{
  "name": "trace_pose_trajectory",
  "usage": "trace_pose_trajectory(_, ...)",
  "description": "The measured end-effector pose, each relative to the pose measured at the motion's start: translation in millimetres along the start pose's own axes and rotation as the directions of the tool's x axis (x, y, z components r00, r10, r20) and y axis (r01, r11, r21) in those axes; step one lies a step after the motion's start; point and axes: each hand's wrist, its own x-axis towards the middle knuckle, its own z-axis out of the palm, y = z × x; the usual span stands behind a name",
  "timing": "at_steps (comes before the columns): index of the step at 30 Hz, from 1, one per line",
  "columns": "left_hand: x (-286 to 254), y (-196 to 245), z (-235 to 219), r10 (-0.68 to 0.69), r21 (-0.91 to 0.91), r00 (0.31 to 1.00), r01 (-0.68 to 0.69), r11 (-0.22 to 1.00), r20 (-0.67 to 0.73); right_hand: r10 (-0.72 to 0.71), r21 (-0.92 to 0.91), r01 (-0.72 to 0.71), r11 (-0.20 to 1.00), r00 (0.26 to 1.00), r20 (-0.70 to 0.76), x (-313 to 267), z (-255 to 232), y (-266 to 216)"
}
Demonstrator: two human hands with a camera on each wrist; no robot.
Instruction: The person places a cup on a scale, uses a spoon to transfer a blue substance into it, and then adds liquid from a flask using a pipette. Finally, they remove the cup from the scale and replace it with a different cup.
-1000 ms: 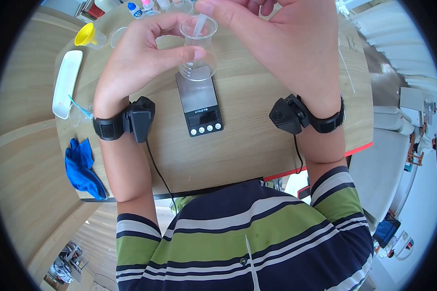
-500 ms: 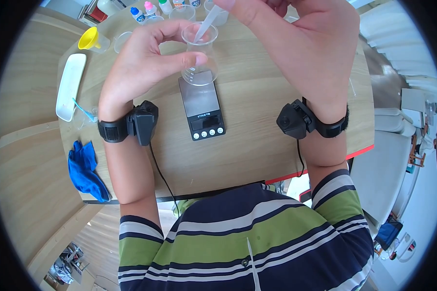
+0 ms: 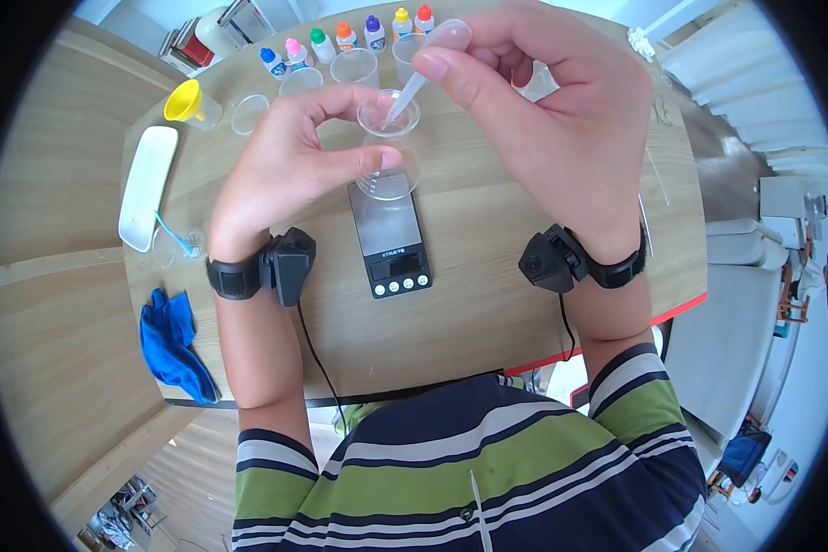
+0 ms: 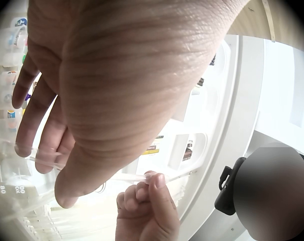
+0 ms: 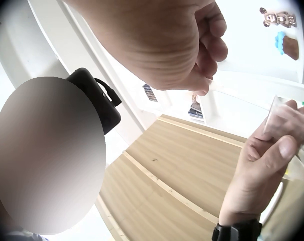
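My left hand (image 3: 281, 161) grips a clear plastic measuring cup (image 3: 394, 175) around its side, thumb across the front. The cup is held up and overlaps the digital scale (image 3: 386, 225) in the head view. Between thumb and fingers, my right hand (image 3: 570, 120) pinches the bulb end of a translucent plastic dropper (image 3: 423, 75). The dropper slants down to the left, its tip inside the cup's mouth. In the left wrist view, the right hand (image 4: 149, 208) shows beyond the left palm, holding the dropper's end. The right wrist view catches the left hand (image 5: 262, 170) around the cup.
Small dropper bottles (image 3: 322, 46) with coloured caps line the far edge, with clear cups (image 3: 354, 66) before them. To the left are a yellow funnel (image 3: 184, 99) in a cup, a white tray (image 3: 149, 189), a light blue stick (image 3: 173, 232) and a blue cloth (image 3: 175, 345).
The head view has tilted up, so the table and hands sit lower and the whole bottle row shows. The dropper's bulb has come into view; its tip stays in the cup.
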Motion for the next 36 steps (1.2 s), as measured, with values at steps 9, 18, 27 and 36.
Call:
trace_pose_trajectory(9, -0.5, -0.6, 2.9, 0.005, -0.003, 0.999, -0.005, 1.0, -0.036, -0.078, -0.009, 0.078, 0.997, 0.996, 0.034, 2.7, -0.8, 3.1)
trace_pose_trajectory(18, 1.6, -5.4, 1.3, 0.025, 0.009, 1.0, -0.025, 1.0, -0.005, 0.061, -0.095, -0.047, 0.994, 0.987, 0.149, 4.3, 0.5, -11.3)
trace_pose_trajectory(27, 2.4, -7.5, 1.1, 0.01, 0.074, 1.0, -0.011, 0.997, 0.009, 0.101, -0.205, -0.049, 0.978, 0.963, 0.249, 3.8, 3.4, -7.1)
trace_pose_trajectory(36, 2.2, -7.7, 1.4, 0.045, 0.067, 0.999, -0.045, 0.997, 0.0, 0.088, -0.251, -0.027, 0.968, 0.968, 0.234, 3.7, 7.9, -8.9)
